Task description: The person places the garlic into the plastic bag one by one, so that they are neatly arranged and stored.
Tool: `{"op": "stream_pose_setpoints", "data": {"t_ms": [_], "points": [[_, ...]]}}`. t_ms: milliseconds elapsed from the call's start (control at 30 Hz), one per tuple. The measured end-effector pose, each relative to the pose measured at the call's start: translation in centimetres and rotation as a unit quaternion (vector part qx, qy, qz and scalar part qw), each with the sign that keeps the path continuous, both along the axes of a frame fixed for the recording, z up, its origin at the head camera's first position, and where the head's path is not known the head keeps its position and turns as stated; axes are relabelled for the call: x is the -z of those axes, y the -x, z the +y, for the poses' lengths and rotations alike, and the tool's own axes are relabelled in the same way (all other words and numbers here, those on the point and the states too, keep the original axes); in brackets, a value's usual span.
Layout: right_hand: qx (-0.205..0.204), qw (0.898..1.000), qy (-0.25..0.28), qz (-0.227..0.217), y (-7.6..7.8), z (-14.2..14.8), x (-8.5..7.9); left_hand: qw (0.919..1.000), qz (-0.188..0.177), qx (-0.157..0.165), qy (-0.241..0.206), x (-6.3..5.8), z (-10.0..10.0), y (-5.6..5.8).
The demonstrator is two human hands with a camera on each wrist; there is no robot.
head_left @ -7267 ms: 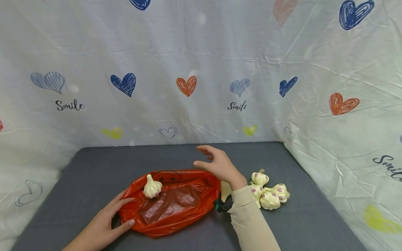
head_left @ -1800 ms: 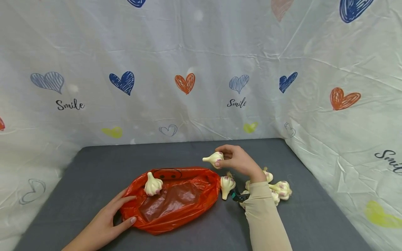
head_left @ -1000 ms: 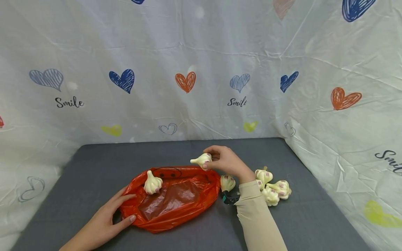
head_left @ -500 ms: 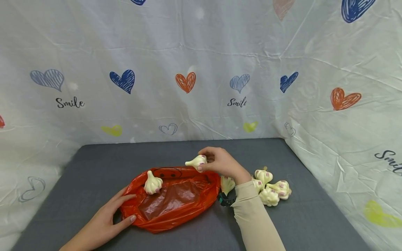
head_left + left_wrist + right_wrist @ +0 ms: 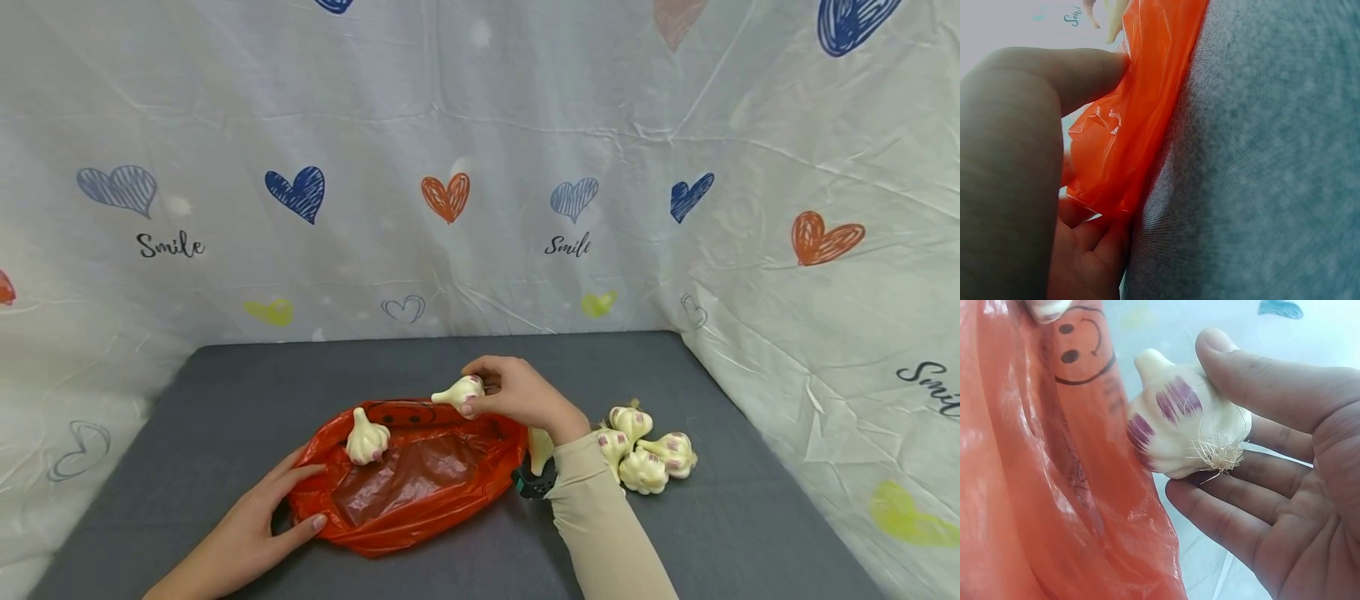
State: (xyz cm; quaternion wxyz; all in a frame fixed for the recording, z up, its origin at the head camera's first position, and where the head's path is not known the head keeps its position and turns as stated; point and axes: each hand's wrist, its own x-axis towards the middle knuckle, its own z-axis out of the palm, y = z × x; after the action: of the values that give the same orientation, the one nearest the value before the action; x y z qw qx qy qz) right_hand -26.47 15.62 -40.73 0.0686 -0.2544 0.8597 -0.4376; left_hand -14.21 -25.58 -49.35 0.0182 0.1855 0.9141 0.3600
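My right hand (image 5: 517, 393) pinches a garlic bulb (image 5: 459, 392) over the far rim of an open red plastic bag (image 5: 420, 533). In the right wrist view the garlic bulb (image 5: 1179, 419) shows purple streaks and dry roots, thumb on one side, fingers on the other. My left hand (image 5: 251, 533) holds the bag's left end, thumb at the front rim and fingers on the left side. The left wrist view shows the thumb touching the red plastic (image 5: 1141, 94). A second garlic bulb (image 5: 367, 438) sits inside the bag at its left, stem up.
Several garlic bulbs (image 5: 643, 472) lie clustered right of my right forearm. Another bulb (image 5: 540, 450) lies against the bag's right end, partly hidden by the wrist and its black strap (image 5: 534, 482). The dark grey table (image 5: 750, 533) meets a white printed curtain (image 5: 495, 275) behind.
Since 7.3 s ago, my right hand has taken a garlic bulb. Over the last two seconds it has carried it left, to above the bag's far rim. My left hand stays on the bag.
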Motion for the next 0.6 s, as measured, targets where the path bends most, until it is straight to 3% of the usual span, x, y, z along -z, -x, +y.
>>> {"op": "stream_pose_setpoints", "data": {"t_ms": [600], "points": [[-0.022,1.000,-0.016,0.011,-0.5,-2.0,0.0,0.9999,0.010,0.000,0.009,0.0,0.1,0.0]]}}
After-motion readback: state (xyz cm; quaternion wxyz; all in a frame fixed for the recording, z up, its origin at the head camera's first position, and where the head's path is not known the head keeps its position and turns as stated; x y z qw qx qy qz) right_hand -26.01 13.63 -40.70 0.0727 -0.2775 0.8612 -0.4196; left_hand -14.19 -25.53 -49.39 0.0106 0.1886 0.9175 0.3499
